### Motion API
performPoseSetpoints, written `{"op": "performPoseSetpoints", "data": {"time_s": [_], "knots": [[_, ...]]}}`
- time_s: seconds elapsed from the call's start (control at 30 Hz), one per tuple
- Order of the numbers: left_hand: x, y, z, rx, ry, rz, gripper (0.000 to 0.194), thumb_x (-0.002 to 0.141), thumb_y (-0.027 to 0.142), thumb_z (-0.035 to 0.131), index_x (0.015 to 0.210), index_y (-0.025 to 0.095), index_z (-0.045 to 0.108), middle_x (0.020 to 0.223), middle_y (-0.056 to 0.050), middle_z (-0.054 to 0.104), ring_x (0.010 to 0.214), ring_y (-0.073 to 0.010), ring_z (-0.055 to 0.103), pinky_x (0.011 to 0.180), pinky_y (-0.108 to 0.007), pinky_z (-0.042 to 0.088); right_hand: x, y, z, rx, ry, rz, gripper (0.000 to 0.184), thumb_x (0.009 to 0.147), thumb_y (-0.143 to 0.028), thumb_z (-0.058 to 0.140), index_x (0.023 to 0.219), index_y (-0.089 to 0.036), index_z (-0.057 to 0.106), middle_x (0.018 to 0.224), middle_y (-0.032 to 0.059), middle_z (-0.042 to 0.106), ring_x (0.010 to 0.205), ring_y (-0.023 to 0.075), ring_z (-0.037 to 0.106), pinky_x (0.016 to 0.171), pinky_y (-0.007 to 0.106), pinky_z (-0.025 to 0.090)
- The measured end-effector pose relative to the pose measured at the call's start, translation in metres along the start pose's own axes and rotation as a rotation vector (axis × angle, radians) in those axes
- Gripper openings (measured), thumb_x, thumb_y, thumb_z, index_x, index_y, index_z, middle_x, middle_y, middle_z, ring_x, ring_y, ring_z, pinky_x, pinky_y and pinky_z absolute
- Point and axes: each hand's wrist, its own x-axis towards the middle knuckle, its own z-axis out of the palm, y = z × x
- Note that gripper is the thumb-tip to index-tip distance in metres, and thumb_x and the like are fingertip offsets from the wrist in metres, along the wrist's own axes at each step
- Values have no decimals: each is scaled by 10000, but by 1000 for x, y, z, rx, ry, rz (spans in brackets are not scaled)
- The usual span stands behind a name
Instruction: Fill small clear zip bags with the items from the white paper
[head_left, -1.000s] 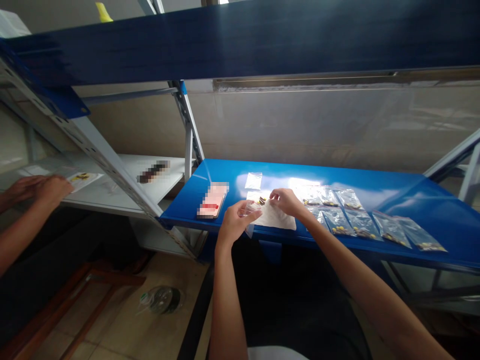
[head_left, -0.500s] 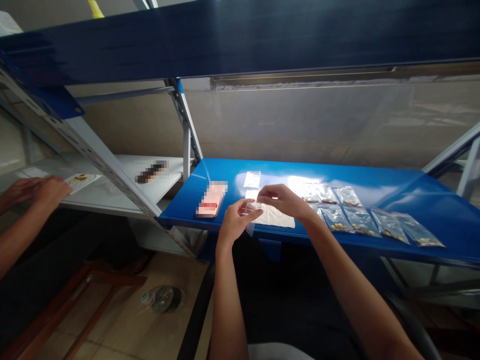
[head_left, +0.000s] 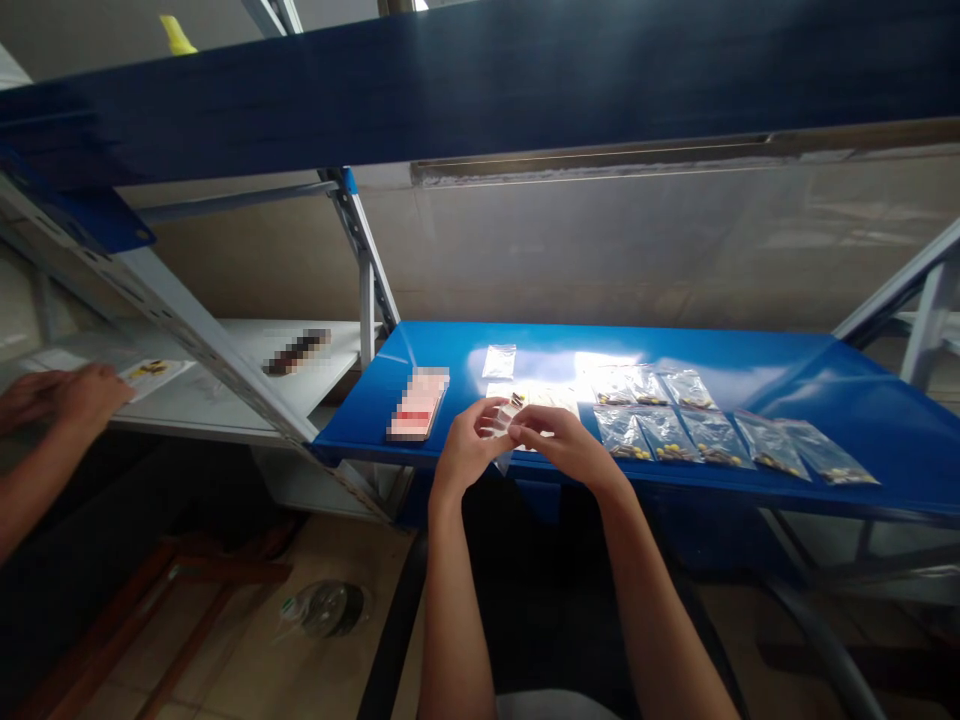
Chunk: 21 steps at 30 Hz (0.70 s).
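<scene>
Pinching grip from both sides: the person's left hand [head_left: 469,447] and right hand [head_left: 568,447] press their fingertips [head_left: 495,410] together on a small clear plastic bag [head_left: 507,418], with something dark and yellow perhaps inside, though the fingers hide most of it. That bag is held just over a white paper sheet [head_left: 544,400] on the glossy blue steel surface [head_left: 750,360]. Right of the sheet lie two rows of clear zip bags holding yellow pieces [head_left: 667,430]. Left of it lies a pixelated pink packet [head_left: 418,403]; beyond it, a lone clear bag [head_left: 499,361]. Well left of the sheet, a co-worker's hand [head_left: 86,398] rests beside a printed card [head_left: 150,373] on a white metal shelf [head_left: 172,415].
</scene>
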Motion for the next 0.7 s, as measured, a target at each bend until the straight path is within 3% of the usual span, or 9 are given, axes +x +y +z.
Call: {"op": "performPoseSetpoints", "data": {"time_s": [0.2,0.33,0.47,0.7], "knots": [[-2,8,2,-143,-62,-21,520,801,427,831,1239,190,683,1076,-96,761,1020,-247,721,831,-303,563,-10,-8,-2,-79,137,-25,193,985,-365,583,899,-221,677,854,31,741,817,205,715,706,292,539],[-2,9,2,-156,42,-7,367,859,459,766,1094,180,729,1025,-87,767,995,-235,727,878,-316,542,-15,-9,-7,-171,216,-43,137,1007,-319,545,1047,-248,655,887,32,764,815,214,750,688,304,550],[-1,10,3,-132,92,1,301,849,442,775,952,162,730,893,-74,765,920,-223,726,875,-320,531,-19,-11,-11,-226,290,-60,197,1009,-308,549,1193,-275,612,917,33,790,844,233,772,706,329,569],[1,11,14,-109,162,75,268,869,433,748,899,171,704,792,-43,710,778,-193,696,715,-295,560,-22,-14,-16,-161,314,-110,100,1009,-353,559,1065,-272,580,867,26,796,815,245,775,696,350,582]]}}
